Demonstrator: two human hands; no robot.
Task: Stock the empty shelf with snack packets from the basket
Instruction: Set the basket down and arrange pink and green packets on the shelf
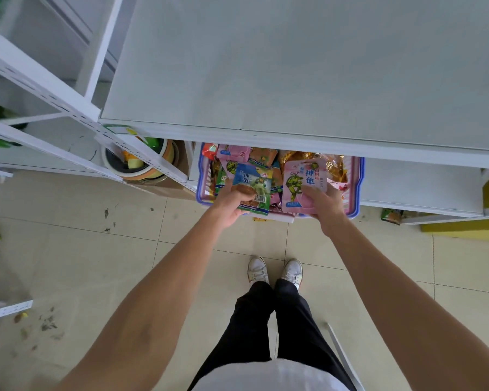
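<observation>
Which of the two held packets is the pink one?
The pink packet in the right hand; the left hand holds a blue-green packet.

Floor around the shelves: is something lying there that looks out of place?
Yes. A green packet lies on the floor beside the right shelf base, outside the basket, and dirt specks dot the tiles at left.

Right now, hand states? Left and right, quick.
Left hand: closed on a blue packet, over the basket.
Right hand: closed on a pink packet, over the same basket.
</observation>
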